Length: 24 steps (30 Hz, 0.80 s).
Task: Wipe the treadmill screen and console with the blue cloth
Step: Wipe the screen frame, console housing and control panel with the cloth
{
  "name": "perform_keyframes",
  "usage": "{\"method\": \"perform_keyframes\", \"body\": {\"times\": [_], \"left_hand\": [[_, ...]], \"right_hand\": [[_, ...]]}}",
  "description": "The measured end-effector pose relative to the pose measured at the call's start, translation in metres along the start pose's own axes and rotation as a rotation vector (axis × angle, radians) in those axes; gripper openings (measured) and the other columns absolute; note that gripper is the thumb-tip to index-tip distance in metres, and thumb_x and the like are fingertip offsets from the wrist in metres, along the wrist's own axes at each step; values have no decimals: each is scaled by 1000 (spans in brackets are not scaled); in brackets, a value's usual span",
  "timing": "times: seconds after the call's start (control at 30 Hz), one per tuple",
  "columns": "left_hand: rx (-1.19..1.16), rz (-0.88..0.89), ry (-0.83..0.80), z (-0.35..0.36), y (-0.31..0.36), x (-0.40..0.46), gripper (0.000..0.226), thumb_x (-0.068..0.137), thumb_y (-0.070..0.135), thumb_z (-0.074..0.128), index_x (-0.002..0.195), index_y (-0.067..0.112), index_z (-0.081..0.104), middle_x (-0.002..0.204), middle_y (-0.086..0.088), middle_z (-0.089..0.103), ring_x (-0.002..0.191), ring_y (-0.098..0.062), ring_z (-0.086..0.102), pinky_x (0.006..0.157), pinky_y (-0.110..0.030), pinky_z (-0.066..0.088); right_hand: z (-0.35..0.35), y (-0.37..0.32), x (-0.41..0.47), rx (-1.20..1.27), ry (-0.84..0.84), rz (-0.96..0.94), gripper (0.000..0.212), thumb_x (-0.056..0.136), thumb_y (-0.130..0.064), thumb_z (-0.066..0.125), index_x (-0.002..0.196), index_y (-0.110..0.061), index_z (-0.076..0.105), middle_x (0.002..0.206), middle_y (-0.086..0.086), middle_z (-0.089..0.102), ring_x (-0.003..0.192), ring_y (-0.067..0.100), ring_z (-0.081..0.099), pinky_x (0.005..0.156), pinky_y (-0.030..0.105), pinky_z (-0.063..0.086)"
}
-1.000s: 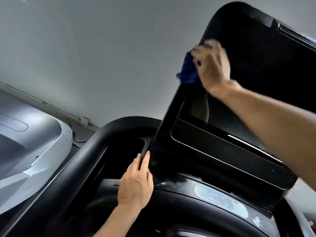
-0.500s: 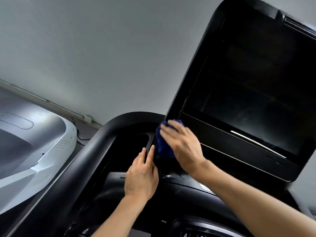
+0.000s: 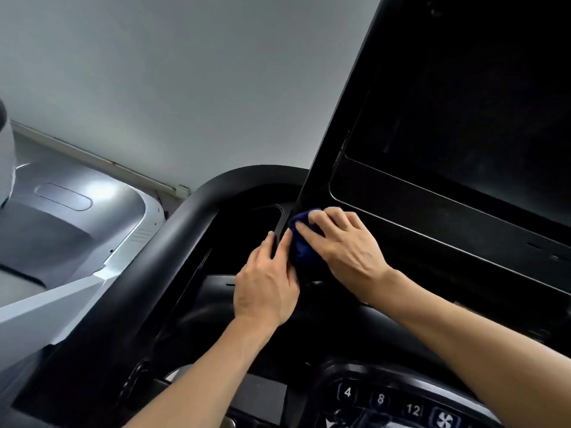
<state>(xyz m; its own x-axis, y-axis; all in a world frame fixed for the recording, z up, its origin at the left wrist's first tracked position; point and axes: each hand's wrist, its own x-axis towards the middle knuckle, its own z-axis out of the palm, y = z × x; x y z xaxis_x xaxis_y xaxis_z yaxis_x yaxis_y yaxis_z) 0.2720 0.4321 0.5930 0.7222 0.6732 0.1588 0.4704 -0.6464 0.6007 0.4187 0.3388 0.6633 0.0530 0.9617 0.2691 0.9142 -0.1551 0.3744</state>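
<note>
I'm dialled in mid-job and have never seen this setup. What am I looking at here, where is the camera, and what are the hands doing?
The single view comes from a camera worn on the person's head, looking forward and down. The big dark slab is the treadmill screen, rising above the black console with numbered buttons. The right hand presses a bunched blue cloth against the screen's lower left corner. The left hand holds nothing and rests beside it on the frame. A grey and white machine stands off to the left.

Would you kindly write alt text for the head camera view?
A right hand presses a blue cloth against the lower left corner of a dark treadmill screen, while the left hand rests beside it.
</note>
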Motion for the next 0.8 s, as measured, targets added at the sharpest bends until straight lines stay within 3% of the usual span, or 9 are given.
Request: {"method": "perform_keyframes", "body": {"times": [0.27, 0.4, 0.6, 0.8], "left_hand": [[-1, 0, 34, 2, 2, -1, 57, 99, 31, 43, 156, 32, 38, 153, -6, 50, 131, -25, 55, 94, -43, 54], [8, 1, 34, 4, -2, 0, 61, 99, 31, 48, 158, 35, 31, 158, -3, 44, 136, -23, 50, 101, -42, 49], [10, -6, 58, 4, 2, -1, 55, 101, 31, 44, 155, 33, 37, 154, -4, 48, 132, -24, 54, 96, -44, 52], [5, -1, 37, 3, -1, -1, 61, 99, 30, 48, 158, 34, 33, 157, -3, 44, 135, -24, 50, 99, -44, 50]], "right_hand": [[-9, 10, -45, 9, -27, 164, 50, 91, -9, 50, 141, 0, 52, 120, 13, 54, 101, 33, 53, 81, 42, 51], [7, -14, -7, 82, 16, 177, 50, 90, -6, 63, 137, 4, 52, 116, 16, 56, 97, 33, 54, 79, 41, 52], [1, -8, -30, 114, 35, 258, 49, 90, -4, 46, 138, 2, 53, 113, 16, 53, 95, 33, 49, 77, 43, 51], [5, -14, -7, 91, -14, 185, 50, 90, -11, 64, 138, -1, 52, 117, 14, 54, 99, 32, 51, 81, 39, 47]]}}
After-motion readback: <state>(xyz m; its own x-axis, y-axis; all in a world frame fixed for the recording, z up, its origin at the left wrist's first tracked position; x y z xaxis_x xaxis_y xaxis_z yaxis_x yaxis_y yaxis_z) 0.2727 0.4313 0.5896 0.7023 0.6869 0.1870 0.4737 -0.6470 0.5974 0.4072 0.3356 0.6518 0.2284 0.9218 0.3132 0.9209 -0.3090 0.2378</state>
